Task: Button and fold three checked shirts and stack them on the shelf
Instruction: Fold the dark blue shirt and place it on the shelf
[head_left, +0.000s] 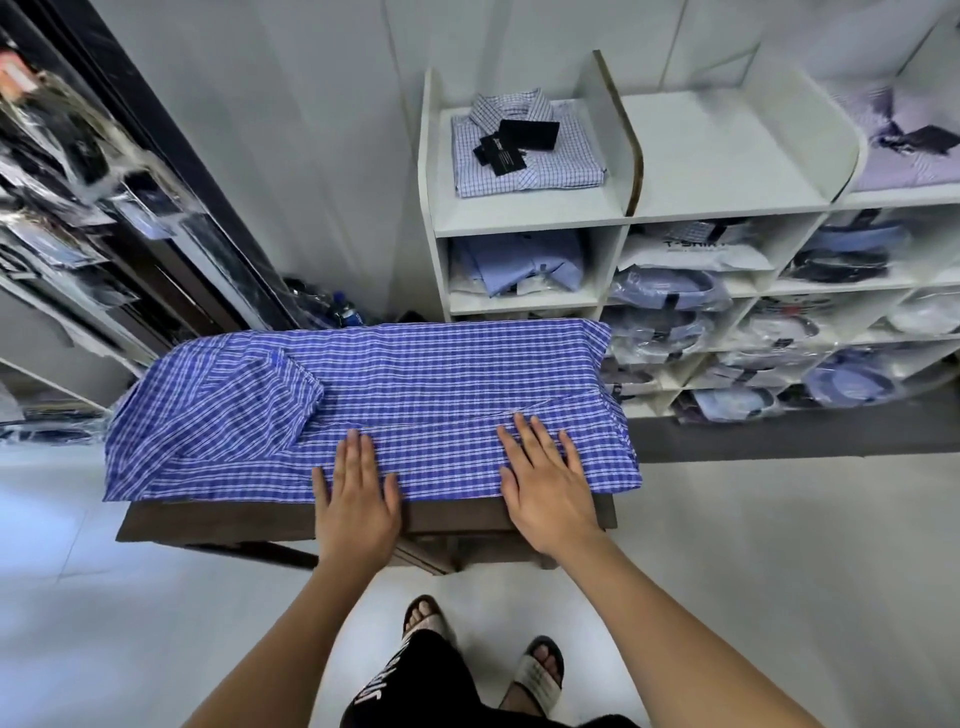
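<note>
A blue and white checked shirt (415, 374) lies spread face down across a small dark wooden table (218, 519), with one sleeve folded over its left part. My left hand (356, 493) lies flat on the shirt's near edge, fingers straight. My right hand (545, 483) presses flat on the shirt further right, fingers spread. A folded light checked shirt (550, 156) with black tags rests on the top of the white shelf (519, 215) behind the table.
The shelf's lower compartments hold folded and bagged shirts (524, 260). Another folded lilac shirt (904, 150) lies at the top right. A dark rack of bagged goods (78, 171) stands on the left. My sandalled feet (540, 670) stand on the pale floor before the table.
</note>
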